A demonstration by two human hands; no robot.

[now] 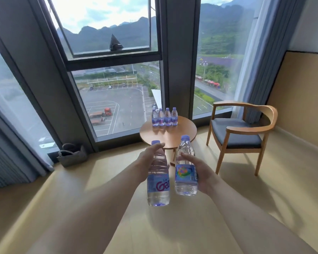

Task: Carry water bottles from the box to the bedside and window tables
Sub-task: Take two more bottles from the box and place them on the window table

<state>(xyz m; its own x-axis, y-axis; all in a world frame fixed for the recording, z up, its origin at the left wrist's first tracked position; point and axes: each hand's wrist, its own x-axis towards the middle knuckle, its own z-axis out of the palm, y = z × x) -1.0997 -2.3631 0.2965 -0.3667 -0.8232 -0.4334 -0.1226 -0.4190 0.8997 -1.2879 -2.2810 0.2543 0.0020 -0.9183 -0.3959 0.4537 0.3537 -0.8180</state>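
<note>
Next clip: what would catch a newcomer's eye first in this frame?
Two water bottles held up in the foreground: the left hand grips one bottle, the right hand the other. Beyond them, a row of four bottles stands at the far edge of the round table by the tall window.

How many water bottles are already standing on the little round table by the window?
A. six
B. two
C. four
C. Four bottles stand in a row at the far edge of the round table, while the left hand and the right hand each hold one more bottle that is not on the table yet.
</note>
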